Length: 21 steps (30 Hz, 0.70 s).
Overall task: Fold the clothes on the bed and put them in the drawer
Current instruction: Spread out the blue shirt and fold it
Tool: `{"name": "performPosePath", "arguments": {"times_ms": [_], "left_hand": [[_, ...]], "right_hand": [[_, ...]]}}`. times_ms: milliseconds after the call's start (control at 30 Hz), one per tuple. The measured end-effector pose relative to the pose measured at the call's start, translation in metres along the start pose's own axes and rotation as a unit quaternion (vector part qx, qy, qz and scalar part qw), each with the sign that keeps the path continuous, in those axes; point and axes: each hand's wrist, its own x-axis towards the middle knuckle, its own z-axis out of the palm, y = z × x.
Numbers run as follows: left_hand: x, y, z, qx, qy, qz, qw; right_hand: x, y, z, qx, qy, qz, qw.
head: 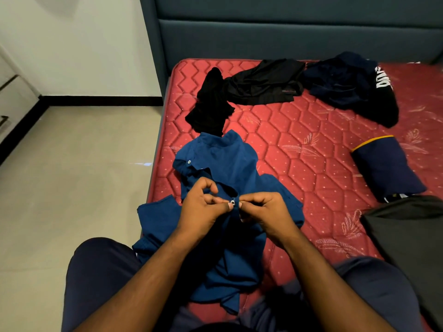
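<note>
On the near edge of a bed with a red quilted mattress (299,144), a person's left hand (203,209) and right hand (266,212) meet over a crumpled royal-blue button-up shirt (227,168), each grip pinching the fabric on either side of a small white button (233,201) at the shirt's front placket. The shirt lies spread across the mattress corner (its lower part drapes toward the person's dark trouser legs), with the collar end pointing toward the padded teal headboard (287,32). Just beyond the collar sits a bunched black garment (211,101), touching a second loose black garment (266,82) laid flat near the headboard. Beside that, a rumpled navy garment with white lettering (352,87) rests at the far right. A folded navy garment with a yellow stripe (386,168) lies well apart on the right side, next to a dark charcoal cloth (407,226) at the frame's edge. Pale floor tiles (72,176) fill the left side, where white drawer fronts (12,97) show.
</note>
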Motion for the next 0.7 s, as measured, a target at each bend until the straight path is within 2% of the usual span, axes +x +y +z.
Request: {"name": "performPosePath", "arguments": {"times_ms": [133, 267, 367, 500, 567, 633, 700], "left_hand": [[0.002, 0.000, -0.002, 0.036, -0.017, 0.019, 0.999], [0.003, 0.000, -0.001, 0.087, -0.026, 0.044, 0.995], [0.004, -0.002, -0.001, 0.097, -0.033, 0.039, 0.994], [0.003, -0.004, 0.003, 0.091, -0.030, 0.037, 0.995], [0.002, -0.007, 0.009, 0.065, -0.004, 0.033, 0.997], [0.002, -0.013, 0.012, 0.061, 0.055, 0.038, 0.996], [0.003, -0.017, 0.013, 0.076, 0.094, 0.049, 0.991]], "right_hand": [[0.004, -0.001, 0.000, -0.022, -0.001, 0.008, 1.000], [0.006, 0.001, -0.001, -0.159, -0.010, -0.012, 0.987], [0.006, 0.005, 0.002, -0.256, 0.015, -0.047, 0.965], [0.007, 0.018, 0.006, -0.275, 0.065, -0.059, 0.957], [0.008, 0.022, 0.009, -0.292, 0.088, -0.085, 0.949], [0.008, 0.022, 0.014, -0.294, 0.105, -0.106, 0.944], [0.007, 0.020, 0.019, -0.261, 0.113, -0.097, 0.954]]}}
